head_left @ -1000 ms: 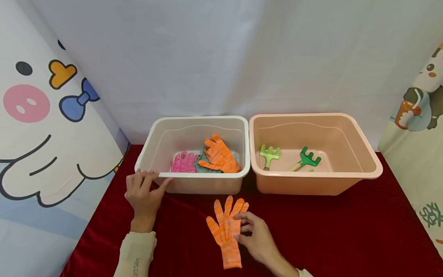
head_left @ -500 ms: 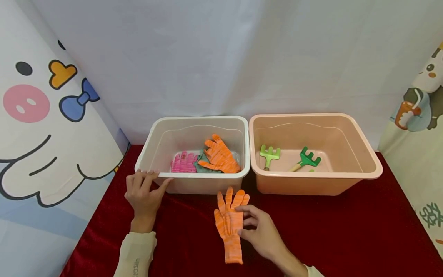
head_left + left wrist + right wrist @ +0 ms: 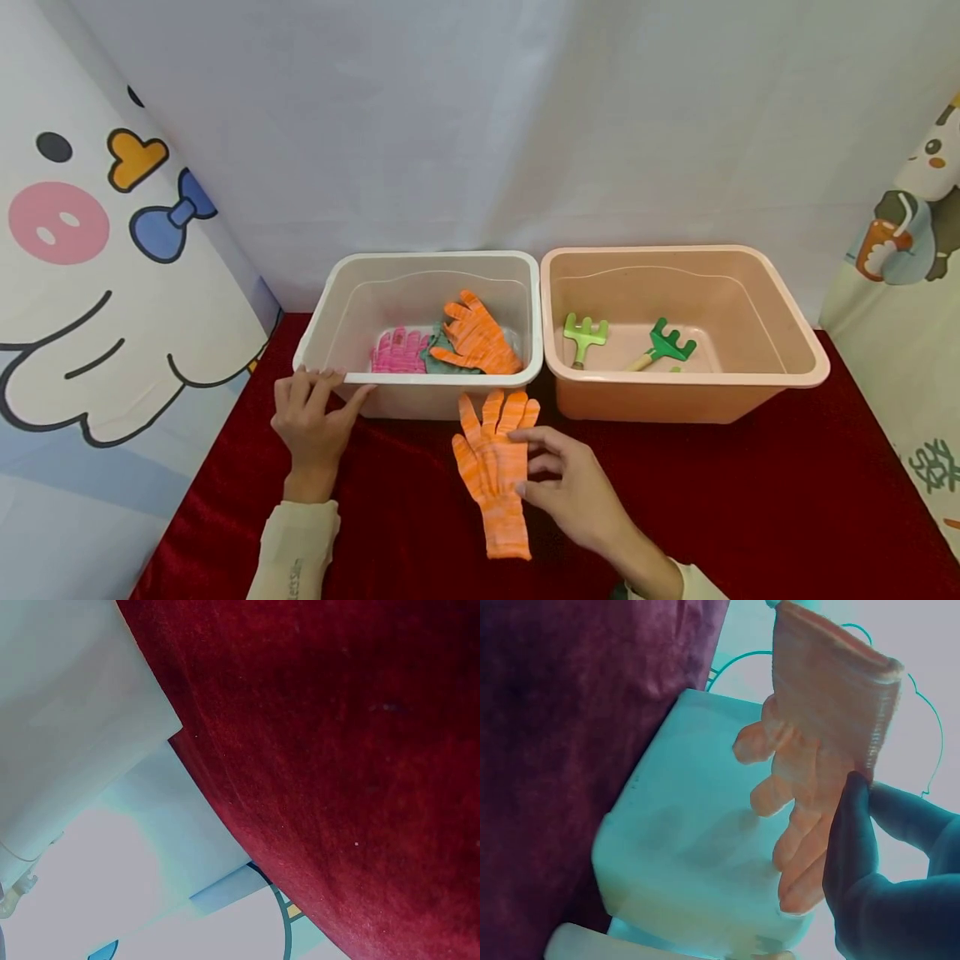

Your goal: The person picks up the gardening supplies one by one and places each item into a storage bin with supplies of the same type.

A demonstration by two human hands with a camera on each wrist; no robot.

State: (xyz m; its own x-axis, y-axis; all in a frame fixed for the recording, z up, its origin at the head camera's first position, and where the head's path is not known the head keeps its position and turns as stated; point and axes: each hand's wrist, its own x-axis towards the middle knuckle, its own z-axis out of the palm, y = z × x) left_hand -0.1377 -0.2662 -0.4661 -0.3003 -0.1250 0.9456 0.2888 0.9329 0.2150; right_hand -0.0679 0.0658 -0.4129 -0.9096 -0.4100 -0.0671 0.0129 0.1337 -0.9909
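My right hand [image 3: 576, 493] pinches the side edge of an orange knitted glove [image 3: 491, 479] between thumb and fingers. In the head view this glove hangs in front of the white bin [image 3: 431, 402], fingers upward, their tips overlapping its front wall. The right wrist view shows the glove [image 3: 821, 720] with its cuff toward the camera and the thumb and finger [image 3: 853, 832] meeting on its edge. My left hand [image 3: 311, 425] grips the front left rim of the white bin. Inside lie a pink glove [image 3: 398, 352], a grey-green glove [image 3: 441, 358] and another orange glove [image 3: 483, 340].
Right beside the white bin stands a peach bin [image 3: 645, 404]. It contains a light green toy rake [image 3: 585, 333] and a dark green one [image 3: 667, 343]. Both bins rest on a dark red cloth [image 3: 720, 508], against a pale backdrop [image 3: 420, 133].
My right hand has lifted the orange glove and carried it forward, toward the white bin's front wall. The left hand keeps its place on the rim.
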